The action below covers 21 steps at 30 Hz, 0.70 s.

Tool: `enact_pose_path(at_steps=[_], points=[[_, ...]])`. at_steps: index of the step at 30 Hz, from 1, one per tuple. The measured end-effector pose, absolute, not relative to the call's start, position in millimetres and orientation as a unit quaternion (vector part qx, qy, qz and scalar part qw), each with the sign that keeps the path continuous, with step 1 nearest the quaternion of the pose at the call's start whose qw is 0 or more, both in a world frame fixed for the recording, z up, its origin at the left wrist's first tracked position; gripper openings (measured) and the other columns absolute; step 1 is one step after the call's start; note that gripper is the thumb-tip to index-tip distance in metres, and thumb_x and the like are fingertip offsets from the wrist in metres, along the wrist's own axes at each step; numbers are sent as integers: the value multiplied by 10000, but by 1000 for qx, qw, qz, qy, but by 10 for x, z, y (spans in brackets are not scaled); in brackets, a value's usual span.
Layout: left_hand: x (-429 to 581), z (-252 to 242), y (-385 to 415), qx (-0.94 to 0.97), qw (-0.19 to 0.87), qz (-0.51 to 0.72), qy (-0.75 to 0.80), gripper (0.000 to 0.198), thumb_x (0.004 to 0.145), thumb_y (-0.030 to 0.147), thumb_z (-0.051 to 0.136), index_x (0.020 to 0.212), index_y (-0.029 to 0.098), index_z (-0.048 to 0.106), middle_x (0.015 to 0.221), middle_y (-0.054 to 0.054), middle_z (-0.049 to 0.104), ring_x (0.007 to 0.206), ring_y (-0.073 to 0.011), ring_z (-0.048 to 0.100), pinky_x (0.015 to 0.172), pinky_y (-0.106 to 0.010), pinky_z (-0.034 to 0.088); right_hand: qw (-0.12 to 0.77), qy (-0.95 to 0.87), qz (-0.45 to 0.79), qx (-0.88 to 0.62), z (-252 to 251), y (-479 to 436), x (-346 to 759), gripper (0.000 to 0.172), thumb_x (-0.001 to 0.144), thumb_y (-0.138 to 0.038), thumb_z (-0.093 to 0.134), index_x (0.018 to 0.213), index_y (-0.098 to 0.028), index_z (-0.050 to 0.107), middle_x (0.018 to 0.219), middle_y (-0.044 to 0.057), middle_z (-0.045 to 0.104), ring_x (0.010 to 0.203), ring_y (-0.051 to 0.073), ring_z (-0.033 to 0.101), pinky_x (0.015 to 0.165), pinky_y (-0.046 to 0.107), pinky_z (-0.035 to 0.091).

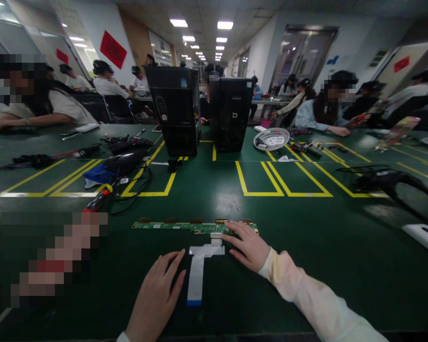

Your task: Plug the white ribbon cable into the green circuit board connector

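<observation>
A long green circuit board (178,226) lies across the table in front of me. A white flat ribbon cable (196,273) joins its lower edge near the right, folds sideways, then runs toward me to a blue end. My right hand (248,244) rests with spread fingers on the board's right part and beside the cable's connector (216,236). Left of the cable, my left hand (160,289) lies with fingers stretched out, the index fingertip close to the fold. Whether that fingertip touches the cable I cannot tell. Neither hand grips anything.
Two black computer towers (174,111) stand at the table's middle. A white basket (271,139) holds small parts at the back right. Dark cables and a red-black tool (98,199) lie left. A black frame (388,180) and a white object (423,237) sit right. Several people work around other tables.
</observation>
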<state>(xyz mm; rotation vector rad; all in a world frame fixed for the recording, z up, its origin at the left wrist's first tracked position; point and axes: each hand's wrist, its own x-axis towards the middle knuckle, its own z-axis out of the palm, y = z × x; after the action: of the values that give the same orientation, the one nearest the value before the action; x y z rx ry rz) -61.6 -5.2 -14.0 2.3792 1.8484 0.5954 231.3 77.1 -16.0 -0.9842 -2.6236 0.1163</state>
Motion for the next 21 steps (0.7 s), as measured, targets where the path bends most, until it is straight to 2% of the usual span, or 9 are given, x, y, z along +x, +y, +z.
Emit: enact_pose_path(at_steps=[5, 10, 16, 21], points=[[-1001, -285, -152, 738, -4, 193, 647, 470, 915, 443, 386, 1311, 215, 499, 1231, -93, 571, 1116, -260, 558, 947, -450, 485, 202, -936, 70, -278, -170, 870, 2150, 382, 922, -302, 427, 1276, -206, 534, 1402, 126, 413, 1329, 253, 325, 1071, 497, 319], [-1062, -280, -108, 728, -47, 167, 663, 513, 919, 458, 347, 1321, 172, 491, 1289, -126, 527, 1165, -288, 518, 998, -492, 427, 209, -935, 95, -270, -160, 970, 2050, 355, 916, -334, 452, 1219, -211, 588, 1399, 130, 411, 1307, 256, 355, 1042, 486, 350], [-1002, -281, -60, 724, -60, 145, 671, 515, 924, 450, 321, 1327, 172, 482, 1303, -130, 519, 1201, -300, 492, 1008, -515, 409, 167, -933, 117, -296, -97, 952, 2082, 398, 882, -422, 523, 1233, -251, 601, 1459, 113, 342, 1343, 283, 301, 1066, 510, 301], [-982, -266, -36, 723, -54, 146, 674, 509, 924, 444, 332, 1327, 171, 481, 1316, -129, 512, 1215, -296, 484, 1021, -507, 401, 133, -932, 128, -312, -62, 931, 2093, 446, 880, -462, 517, 1279, -268, 566, 1465, 98, 342, 1363, 280, 269, 1092, 507, 265]])
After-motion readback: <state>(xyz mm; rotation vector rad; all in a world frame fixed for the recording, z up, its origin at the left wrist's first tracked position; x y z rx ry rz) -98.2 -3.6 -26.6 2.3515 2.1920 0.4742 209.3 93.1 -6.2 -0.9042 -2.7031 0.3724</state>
